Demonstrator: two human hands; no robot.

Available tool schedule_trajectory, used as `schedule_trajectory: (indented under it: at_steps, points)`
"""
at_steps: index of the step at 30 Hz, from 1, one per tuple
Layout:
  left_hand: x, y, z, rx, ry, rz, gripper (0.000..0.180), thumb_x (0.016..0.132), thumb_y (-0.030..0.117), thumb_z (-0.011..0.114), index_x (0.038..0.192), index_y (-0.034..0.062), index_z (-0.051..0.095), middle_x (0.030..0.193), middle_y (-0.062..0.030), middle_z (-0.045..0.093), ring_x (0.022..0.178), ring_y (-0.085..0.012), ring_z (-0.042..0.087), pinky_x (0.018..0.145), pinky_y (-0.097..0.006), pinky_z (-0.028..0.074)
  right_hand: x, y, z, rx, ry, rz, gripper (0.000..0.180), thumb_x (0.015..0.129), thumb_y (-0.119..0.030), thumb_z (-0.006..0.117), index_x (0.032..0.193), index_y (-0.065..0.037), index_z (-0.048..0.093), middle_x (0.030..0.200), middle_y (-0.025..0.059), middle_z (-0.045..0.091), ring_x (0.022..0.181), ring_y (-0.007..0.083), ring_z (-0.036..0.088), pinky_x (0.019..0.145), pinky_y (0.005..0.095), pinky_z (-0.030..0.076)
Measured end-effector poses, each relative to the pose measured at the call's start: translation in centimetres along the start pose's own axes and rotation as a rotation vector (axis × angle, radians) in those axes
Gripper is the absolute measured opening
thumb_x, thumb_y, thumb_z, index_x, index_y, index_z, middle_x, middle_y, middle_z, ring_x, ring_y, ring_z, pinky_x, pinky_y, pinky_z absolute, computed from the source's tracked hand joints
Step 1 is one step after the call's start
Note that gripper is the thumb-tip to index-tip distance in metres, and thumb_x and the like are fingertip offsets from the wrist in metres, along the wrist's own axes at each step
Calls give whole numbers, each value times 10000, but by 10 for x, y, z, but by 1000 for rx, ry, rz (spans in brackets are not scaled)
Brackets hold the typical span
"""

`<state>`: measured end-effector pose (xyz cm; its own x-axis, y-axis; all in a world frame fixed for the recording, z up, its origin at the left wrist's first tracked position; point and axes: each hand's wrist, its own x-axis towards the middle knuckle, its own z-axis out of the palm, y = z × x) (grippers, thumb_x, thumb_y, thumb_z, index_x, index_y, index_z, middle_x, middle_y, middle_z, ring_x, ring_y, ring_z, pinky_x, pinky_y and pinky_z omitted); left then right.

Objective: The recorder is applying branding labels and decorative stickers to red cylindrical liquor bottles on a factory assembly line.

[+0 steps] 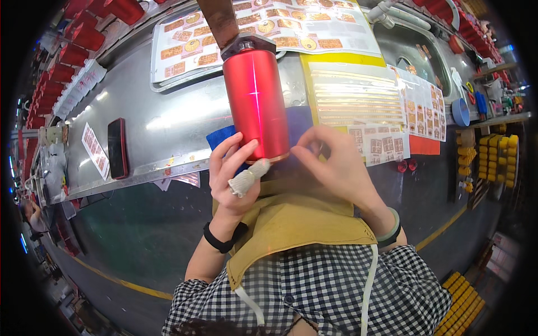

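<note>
Cylinder [256,103], red, over the blue cloth [217,136], wants steady support from the left hand [228,183] pinching its near end, the right hand [337,163], fingertips pressed together, working its rim lightly

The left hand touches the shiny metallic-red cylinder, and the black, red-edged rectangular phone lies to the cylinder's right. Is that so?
Not quite: the head view shows the black phone to the left of the red cylinder. The left hand does touch it.
</note>
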<state>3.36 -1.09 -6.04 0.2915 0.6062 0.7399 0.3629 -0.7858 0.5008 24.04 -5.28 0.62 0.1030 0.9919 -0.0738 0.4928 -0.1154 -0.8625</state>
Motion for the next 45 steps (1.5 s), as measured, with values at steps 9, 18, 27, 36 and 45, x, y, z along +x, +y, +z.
schedule_trajectory:
  at_steps: [9,18,27,36,45]
  points:
    - [-10,-2,0,-65,8,-125,366,850,-72,767,1201,-59,666,1264,-205,648,1211,-342,639,966,-376,597,2,0,17,394,-68,169,250,943,-222,765,1001,-13,640,744,-40,524,646,43,403,602,227,400]
    - [-19,-4,9,-282,90,-257,387,901,-125,678,1281,-108,601,1376,-262,549,1236,-326,627,1045,-396,561,-11,-12,1,248,121,1,156,1005,-117,621,1093,11,622,994,114,629,1006,256,619,918,371,492]
    - [-5,5,-3,-49,10,-125,339,867,-78,732,1200,-22,701,1279,-205,661,1177,-341,658,989,-425,570,-13,-19,4,10,61,-158,104,952,-31,645,1055,-19,636,980,138,649,899,342,666,792,402,530]
    - [-3,2,-6,4,-13,-68,260,810,-21,804,1019,132,781,1210,-91,728,1159,-363,664,962,-442,561,-9,-15,13,26,62,-116,197,907,-136,738,994,-12,612,933,134,671,863,311,675,763,385,516]
    - [-4,1,-4,-70,54,-109,301,768,-38,832,1038,73,763,1186,-109,737,1117,-368,687,954,-439,577,-9,-24,14,158,32,-17,205,880,-143,767,943,-14,621,874,119,679,784,258,667,716,348,509]
